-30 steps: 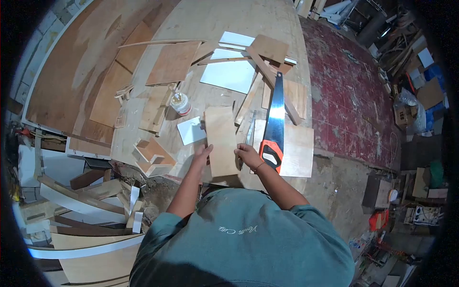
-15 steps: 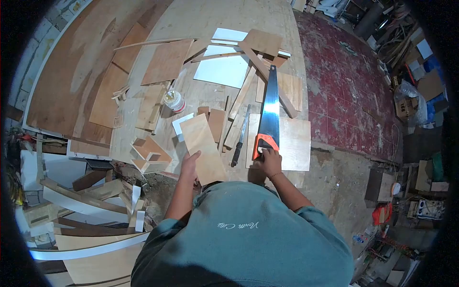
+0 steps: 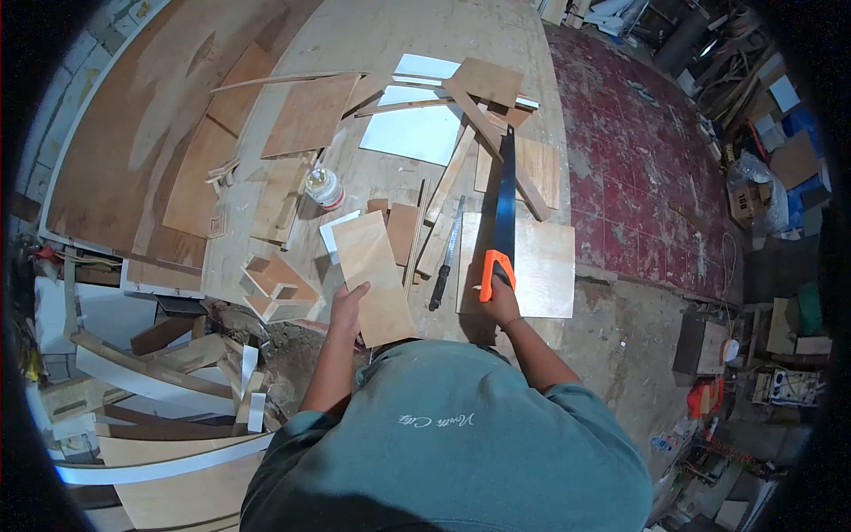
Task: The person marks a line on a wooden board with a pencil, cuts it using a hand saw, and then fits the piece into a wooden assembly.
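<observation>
My left hand [image 3: 349, 306] grips the left edge of a rectangular plywood board [image 3: 374, 275], its thumb lying on the top face. My right hand [image 3: 500, 300] is wrapped round the orange handle of a hand saw [image 3: 505, 199], whose long dark blade points away from me. Beneath the saw lies a pale square board [image 3: 545, 266] on the workbench [image 3: 355, 191]. Between the two hands rests a narrow saw with a black handle [image 3: 440, 285]. Several thin wood strips lie beside it.
A jar [image 3: 324, 189] stands left of centre. Near the bench's front left edge sits a small open wooden box [image 3: 282, 288]. White panels [image 3: 412, 133] and crossed wood strips lie farther back. Wood offcuts [image 3: 160, 368] are piled on the floor at left.
The hand saw has turned in my right hand, so its blade looks narrower and the handle sits slightly farther right. My left hand and its board have barely shifted.
</observation>
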Action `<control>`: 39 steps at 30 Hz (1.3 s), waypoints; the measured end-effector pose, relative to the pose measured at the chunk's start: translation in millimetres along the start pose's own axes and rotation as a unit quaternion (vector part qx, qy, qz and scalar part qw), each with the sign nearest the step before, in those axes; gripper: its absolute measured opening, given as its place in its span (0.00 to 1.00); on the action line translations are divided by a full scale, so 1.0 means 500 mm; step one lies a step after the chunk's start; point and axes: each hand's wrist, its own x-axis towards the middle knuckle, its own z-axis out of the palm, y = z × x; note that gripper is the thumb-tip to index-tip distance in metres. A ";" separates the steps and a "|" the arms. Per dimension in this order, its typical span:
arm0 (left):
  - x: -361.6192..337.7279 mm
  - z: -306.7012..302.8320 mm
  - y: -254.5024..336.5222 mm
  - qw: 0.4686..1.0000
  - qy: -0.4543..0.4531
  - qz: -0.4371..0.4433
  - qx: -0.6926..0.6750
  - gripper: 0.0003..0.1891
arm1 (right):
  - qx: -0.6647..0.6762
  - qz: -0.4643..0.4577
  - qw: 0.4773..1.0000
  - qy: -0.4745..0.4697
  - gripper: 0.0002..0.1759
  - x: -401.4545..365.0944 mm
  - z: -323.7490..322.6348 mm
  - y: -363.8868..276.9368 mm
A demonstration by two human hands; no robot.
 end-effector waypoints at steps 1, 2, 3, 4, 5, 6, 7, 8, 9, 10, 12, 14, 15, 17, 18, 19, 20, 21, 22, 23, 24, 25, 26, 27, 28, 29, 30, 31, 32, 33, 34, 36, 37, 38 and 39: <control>0.006 -0.002 -0.007 1.000 -0.005 -0.001 0.001 0.20 | 0.059 -0.020 0.998 0.029 0.17 -0.006 -0.011 -0.005; 0.008 0.000 -0.009 1.000 -0.012 -0.002 0.007 0.20 | 0.058 -0.017 0.998 0.034 0.17 -0.011 -0.021 -0.014; 0.012 0.006 -0.013 1.000 -0.020 -0.002 0.014 0.20 | 0.107 0.002 0.990 0.092 0.16 -0.017 -0.031 -0.024; 0.016 0.015 -0.018 0.999 -0.027 -0.004 0.018 0.20 | 0.155 0.020 0.976 0.149 0.16 -0.024 -0.043 -0.031; 0.018 0.028 -0.023 0.999 -0.020 -0.025 0.042 0.20 | 0.175 0.043 0.970 0.163 0.13 -0.038 -0.064 -0.040; 0.019 0.049 -0.024 0.997 -0.013 -0.046 0.066 0.20 | 0.175 0.048 0.968 0.171 0.13 -0.055 -0.080 -0.044; 0.018 0.073 -0.029 0.996 -0.022 -0.048 0.071 0.20 | 0.177 0.021 0.962 0.208 0.12 -0.073 -0.094 -0.047; 0.008 0.108 -0.029 0.995 -0.022 -0.052 0.081 0.20 | 0.178 -0.005 0.953 0.245 0.11 -0.090 -0.111 -0.047; 0.003 0.137 -0.032 0.994 -0.023 -0.057 0.091 0.20 | 0.176 0.002 0.947 0.267 0.10 -0.107 -0.133 -0.046; 0.014 0.153 -0.046 0.993 -0.031 -0.060 0.097 0.20 | 0.175 0.009 0.945 0.275 0.10 -0.116 -0.151 -0.029; 0.036 0.192 -0.079 0.984 -0.107 -0.023 0.142 0.20 | 0.080 0.022 0.935 0.344 0.09 -0.136 -0.198 0.024; 0.040 0.240 -0.105 0.982 -0.120 -0.046 0.139 0.21 | 0.069 0.072 0.928 0.358 0.09 -0.136 -0.230 0.116; 0.040 0.265 -0.116 0.981 -0.125 -0.064 0.131 0.22 | 0.043 0.121 0.929 0.346 0.09 -0.137 -0.243 0.157; 0.044 0.302 -0.145 0.977 -0.144 -0.089 0.127 0.22 | 0.019 0.175 0.925 0.337 0.09 -0.136 -0.261 0.232; 0.043 0.321 -0.158 0.975 -0.154 -0.109 0.117 0.21 | 0.002 0.231 0.925 0.303 0.10 -0.132 -0.263 0.274; 0.039 0.337 -0.170 0.974 -0.157 -0.110 0.121 0.21 | -0.013 0.284 0.921 0.266 0.11 -0.129 -0.262 0.312; 0.034 0.352 -0.181 0.972 -0.163 -0.119 0.118 0.20 | -0.011 0.285 0.920 0.269 0.11 -0.127 -0.247 0.360; 0.028 0.367 -0.189 0.971 -0.168 -0.128 0.115 0.19 | -0.001 0.318 0.916 0.246 0.13 -0.120 -0.226 0.410; 0.022 0.377 -0.195 0.971 -0.167 -0.125 0.117 0.19 | 0.010 0.350 0.910 0.222 0.15 -0.111 -0.205 0.447; 0.015 0.383 -0.200 0.972 -0.165 -0.120 0.114 0.20 | 0.017 0.354 0.911 0.210 0.14 -0.104 -0.198 0.457; 0.008 0.385 -0.203 0.974 -0.163 -0.116 0.111 0.20 | 0.021 0.351 0.913 0.209 0.14 -0.104 -0.193 0.467; 0.000 0.383 -0.202 0.975 -0.159 -0.112 0.113 0.20 | 0.067 0.348 0.914 0.196 0.14 -0.106 -0.184 0.473; -0.007 0.376 -0.201 0.979 -0.139 -0.096 0.117 0.20 | 0.111 0.344 0.914 0.181 0.13 -0.108 -0.178 0.470; -0.016 0.368 -0.199 0.983 -0.118 -0.081 0.120 0.20 | 0.115 0.332 0.917 0.191 0.11 -0.112 -0.181 0.460; -0.025 0.358 -0.196 0.984 -0.110 -0.076 0.117 0.20 | 0.116 0.326 0.920 0.185 0.11 -0.116 -0.181 0.446; -0.035 0.347 -0.189 0.988 -0.085 -0.072 0.104 0.21 | 0.150 0.324 0.915 0.189 0.11 -0.120 -0.175 0.440; -0.042 0.333 -0.184 0.992 -0.060 -0.066 0.091 0.21 | 0.183 0.322 0.909 0.193 0.10 -0.118 -0.176 0.425; -0.044 0.313 -0.179 0.993 -0.051 -0.063 0.087 0.21 | 0.208 0.307 0.910 0.186 0.09 -0.121 -0.179 0.411; -0.044 0.289 -0.176 0.994 -0.041 -0.072 0.078 0.21 | 0.207 0.304 0.913 0.179 0.09 -0.125 -0.188 0.400; -0.048 0.275 -0.172 0.994 -0.034 -0.080 0.070 0.21 | 0.225 0.308 0.908 0.173 0.10 -0.127 -0.196 0.390; -0.051 0.265 -0.171 0.994 -0.030 -0.078 0.067 0.21 | 0.242 0.311 0.903 0.170 0.11 -0.123 -0.203 0.379; -0.064 0.255 -0.152 0.997 -0.007 -0.048 0.057 0.21 | 0.318 0.269 0.894 0.167 0.11 -0.121 -0.216 0.387; -0.067 0.249 -0.144 0.997 -0.003 -0.047 0.055 0.21 | 0.334 0.278 0.890 0.137 0.12 -0.122 -0.230 0.384; -0.067 0.243 -0.136 0.998 0.000 -0.048 0.051 0.21 | 0.349 0.286 0.886 0.108 0.13 -0.125 -0.244 0.373; -0.066 0.235 -0.130 0.998 0.002 -0.049 0.047 0.21 | 0.392 0.301 0.861 0.123 0.10 -0.132 -0.278 0.321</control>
